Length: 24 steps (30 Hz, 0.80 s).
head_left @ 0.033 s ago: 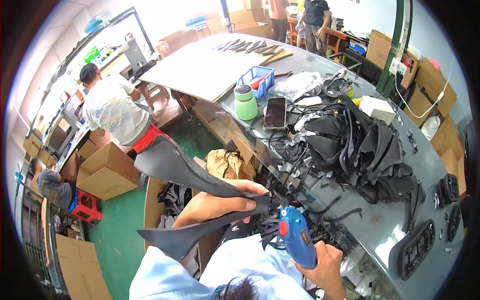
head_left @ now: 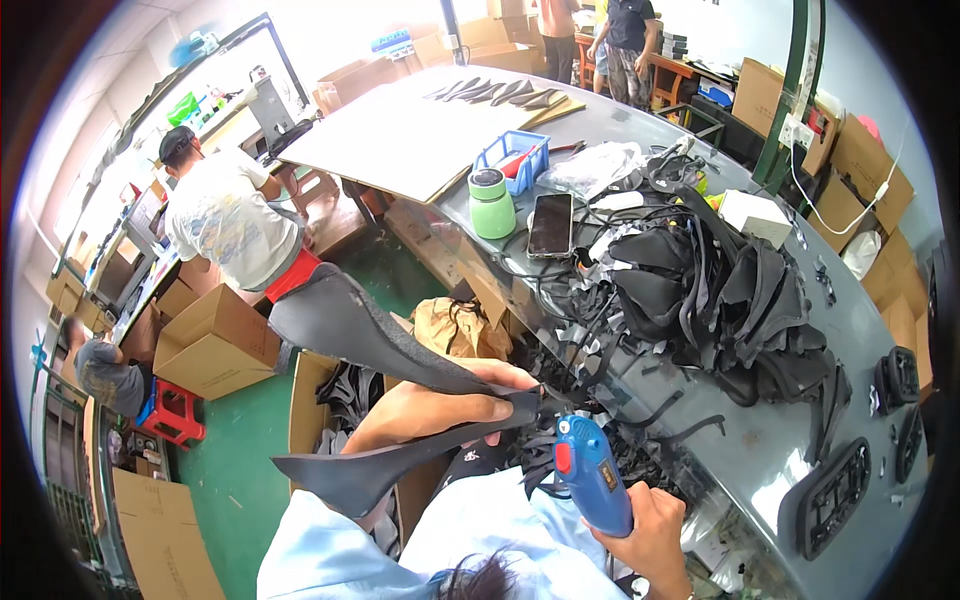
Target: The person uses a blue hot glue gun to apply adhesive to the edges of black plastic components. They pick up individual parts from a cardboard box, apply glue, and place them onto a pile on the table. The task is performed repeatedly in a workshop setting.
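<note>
While left hand [head_left: 430, 408] grips it, V-shaped black piece [head_left: 350, 325] opens leftward.

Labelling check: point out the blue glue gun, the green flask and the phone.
blue glue gun [head_left: 592, 478], head view, middle of its body, above the right hand [head_left: 650, 535].
green flask [head_left: 491, 204], head view, side wall below the lid.
phone [head_left: 551, 224], head view, centre of the dark screen.

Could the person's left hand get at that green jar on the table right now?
Probably not as things stand. The left hand is clamped around a long black curved piece, so it is not free, and the green jar stands well up the grey table, apart from it.
</note>
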Tool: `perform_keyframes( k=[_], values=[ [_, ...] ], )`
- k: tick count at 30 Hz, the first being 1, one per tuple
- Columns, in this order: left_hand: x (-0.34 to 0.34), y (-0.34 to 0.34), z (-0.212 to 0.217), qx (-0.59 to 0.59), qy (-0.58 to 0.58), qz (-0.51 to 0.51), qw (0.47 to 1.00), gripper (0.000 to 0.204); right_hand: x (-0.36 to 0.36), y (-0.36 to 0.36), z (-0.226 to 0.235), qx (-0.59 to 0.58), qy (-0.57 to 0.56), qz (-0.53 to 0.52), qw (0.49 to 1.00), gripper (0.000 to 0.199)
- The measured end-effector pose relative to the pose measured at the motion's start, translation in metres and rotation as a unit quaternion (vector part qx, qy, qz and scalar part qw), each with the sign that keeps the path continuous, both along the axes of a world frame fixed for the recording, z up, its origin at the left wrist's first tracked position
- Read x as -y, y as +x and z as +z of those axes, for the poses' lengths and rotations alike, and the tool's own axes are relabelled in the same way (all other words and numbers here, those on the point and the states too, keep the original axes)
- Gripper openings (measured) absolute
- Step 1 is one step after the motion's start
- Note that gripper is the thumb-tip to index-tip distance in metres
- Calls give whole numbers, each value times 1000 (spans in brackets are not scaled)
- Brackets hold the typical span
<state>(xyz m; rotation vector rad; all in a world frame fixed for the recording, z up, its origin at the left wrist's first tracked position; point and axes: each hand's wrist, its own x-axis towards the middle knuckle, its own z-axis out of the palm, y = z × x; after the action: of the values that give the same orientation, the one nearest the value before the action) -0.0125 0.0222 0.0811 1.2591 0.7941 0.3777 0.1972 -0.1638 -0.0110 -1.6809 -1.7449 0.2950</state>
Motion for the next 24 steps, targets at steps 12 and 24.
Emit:
perform_keyframes(
  k=[12, 24],
  values=[
    [-9, 9, 4, -115, 80, -129, 982, 32, -4, -4, 0, 18, -14, 25, 999, 42],
    [-15, 24, -36, -85, 378, -265, 883, 39, -8, -17, 10, -31, 17, 52, 998, 37]
  ],
)
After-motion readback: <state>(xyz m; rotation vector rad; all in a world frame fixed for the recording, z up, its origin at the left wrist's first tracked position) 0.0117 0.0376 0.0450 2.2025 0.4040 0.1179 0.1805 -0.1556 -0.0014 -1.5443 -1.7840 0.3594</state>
